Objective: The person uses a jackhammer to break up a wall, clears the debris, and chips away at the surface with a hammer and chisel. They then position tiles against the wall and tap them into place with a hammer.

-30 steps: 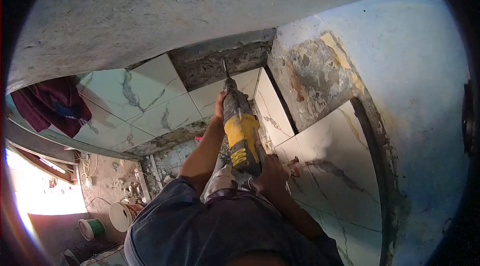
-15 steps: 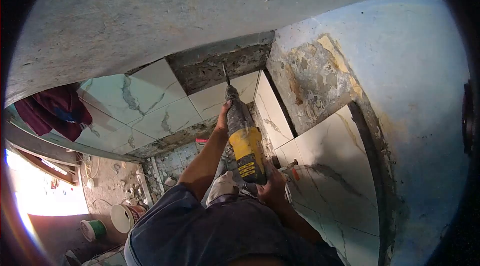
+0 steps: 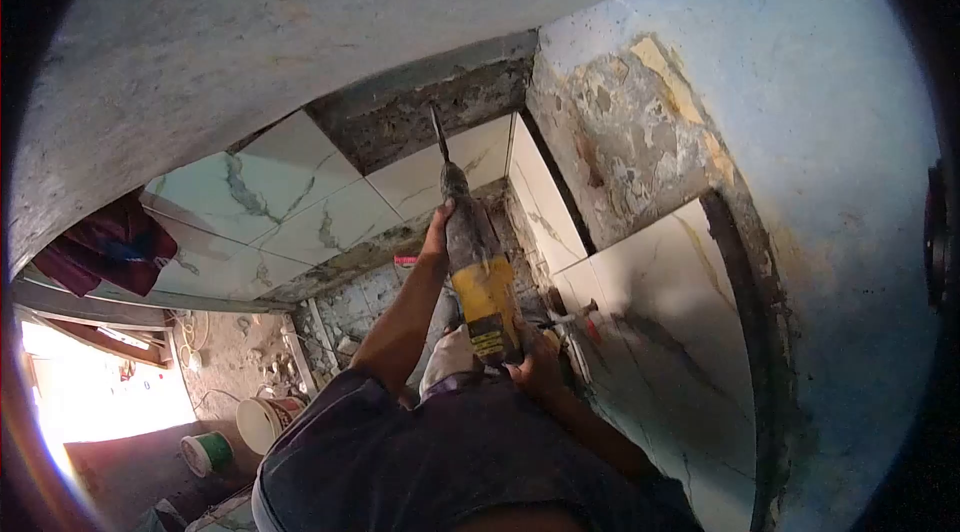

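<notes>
A yellow and grey demolition hammer [image 3: 484,284], coated in dust, points away from me. My left hand [image 3: 440,222] is wrapped round its front grey body, just behind the chuck. At the rear end my right hand [image 3: 538,364] grips the handle, partly hidden by the tool. The chisel bit [image 3: 440,136] overlaps the rough bare patch [image 3: 385,132] of mortar in this view. Marbled white tiles [image 3: 440,180] border that patch below and to the left.
To the right, bare masonry [image 3: 625,132] shows through the blue wall [image 3: 820,112]. A hammer [image 3: 575,314] lies on the tiled surface by my right arm. A maroon cloth [image 3: 110,247] hangs at left; buckets [image 3: 262,424] and rubble [image 3: 345,344] are below.
The whole view has shifted slightly, with the wall and patch higher in the picture. Both hands keep their hold on the demolition hammer, its bit still at the bare patch.
</notes>
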The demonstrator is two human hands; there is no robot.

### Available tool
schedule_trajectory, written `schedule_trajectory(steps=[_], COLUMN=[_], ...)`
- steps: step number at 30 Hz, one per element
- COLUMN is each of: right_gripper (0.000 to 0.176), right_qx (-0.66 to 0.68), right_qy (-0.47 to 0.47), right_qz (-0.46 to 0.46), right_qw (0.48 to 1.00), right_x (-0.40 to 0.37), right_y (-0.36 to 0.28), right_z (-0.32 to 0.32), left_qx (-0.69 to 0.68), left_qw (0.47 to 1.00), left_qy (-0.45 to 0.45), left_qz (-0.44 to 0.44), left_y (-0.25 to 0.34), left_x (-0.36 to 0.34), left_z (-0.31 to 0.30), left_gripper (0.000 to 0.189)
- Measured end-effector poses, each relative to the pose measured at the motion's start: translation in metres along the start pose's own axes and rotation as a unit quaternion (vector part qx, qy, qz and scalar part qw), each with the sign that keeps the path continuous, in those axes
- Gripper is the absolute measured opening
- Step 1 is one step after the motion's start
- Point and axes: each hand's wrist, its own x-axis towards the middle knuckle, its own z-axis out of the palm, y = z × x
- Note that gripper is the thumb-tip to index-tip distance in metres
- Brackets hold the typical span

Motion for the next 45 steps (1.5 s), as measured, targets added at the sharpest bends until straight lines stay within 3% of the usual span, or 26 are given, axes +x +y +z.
schedule_trajectory(steps=[2,4,6,8,9,11,13,14,17,19,23,27,30,31,36,38,41,43,45], right_gripper=[0.074,0.075,0.077,0.083,0.083,0.085,0.083,0.081,0.079,0.079,0.08,0.079,0.082,0.075,0.068,0.066,0.072,0.067,0.066], right_qx=[-0.035,0.002,0.031,-0.001,-0.001,0.071,0.03,-0.011,-0.082,-0.084,-0.092,-0.115,-0.095,-0.094,-0.149,-0.095,-0.157,-0.144,-0.132], right_qy=[0.097,0.079,0.059,0.146,0.142,0.134,0.14,0.145,0.113,0.081,0.058,0.015,0.022,0.003,0.002,0.021,0.014,0.021,0.029], right_qz=[-0.057,-0.018,0.016,-0.032,-0.033,0.077,0.025,-0.024,-0.041,-0.019,-0.036,-0.015,-0.038,-0.018,-0.027,-0.037,-0.049,-0.041,-0.035], right_qw=[0.993,0.997,0.998,0.989,0.989,0.985,0.989,0.989,0.989,0.993,0.993,0.993,0.995,0.995,0.988,0.995,0.986,0.988,0.99], right_x=[0.004,-0.014,-0.027,-0.038,-0.043,-0.049,-0.048,-0.046,-0.036,-0.027,-0.012,-0.003,0.001,-0.002,-0.017,-0.014,-0.013,-0.004,-0.002], right_y=[0.02,0.002,-0.003,0.002,0.006,0.015,0.013,0.012,0.004,-0.003,-0.002,-0.007,-0.012,-0.008,0.014,0.005,0.013,-0.003,-0.004], right_z=[0.008,-0.01,-0.017,-0.019,-0.019,-0.017,-0.021,-0.023,-0.026,-0.026,-0.023,-0.025,-0.029,-0.026,-0.01,-0.019,-0.017,-0.026,-0.027], left_qx=[-0.014,-0.035,-0.007,0.015,0.016,0.017,-0.001,-0.002,-0.02,-0.001,-0.017,-0.06,-0.027,-0.051,-0.093,-0.084,-0.057,-0.03,0.015], left_qw=[0.998,0.991,0.993,0.994,0.992,0.991,0.993,0.993,0.994,0.999,0.997,0.996,0.999,0.998,0.992,0.994,0.997,0.997,0.993], left_qy=[-0.06,-0.113,-0.094,-0.081,-0.087,-0.094,-0.061,-0.065,-0.095,-0.036,-0.072,-0.06,-0.021,-0.039,-0.079,-0.064,-0.061,-0.064,-0.011], left_qz=[-0.004,-0.068,-0.074,-0.074,-0.086,-0.098,-0.101,-0.097,-0.059,-0.027,-0.001,-0.018,0.017,-0.002,-0.025,-0.006,-0.004,0.016,0.121], left_y=[-0.002,0.0,-0.011,-0.025,-0.029,-0.034,-0.034,-0.04,-0.055,-0.047,-0.038,-0.047,-0.05,-0.053,-0.053,-0.051,-0.044,-0.051,-0.063], left_x=[0.018,0.002,-0.011,-0.015,-0.015,-0.022,-0.031,-0.023,-0.01,-0.011,-0.008,0.013,0.018,0.018,0.012,0.005,0.0,0.012,0.026], left_z=[-0.003,0.005,0.023,0.029,0.032,0.035,0.042,0.034,-0.002,-0.004,-0.011,-0.028,-0.034,-0.036,-0.025,-0.013,-0.004,-0.02,-0.037], left_gripper=[0.053,0.05,0.048,0.046,0.043,0.041,0.045,0.045,0.051,0.058,0.064,0.064,0.063,0.062,0.059,0.059,0.06,0.059,0.059])
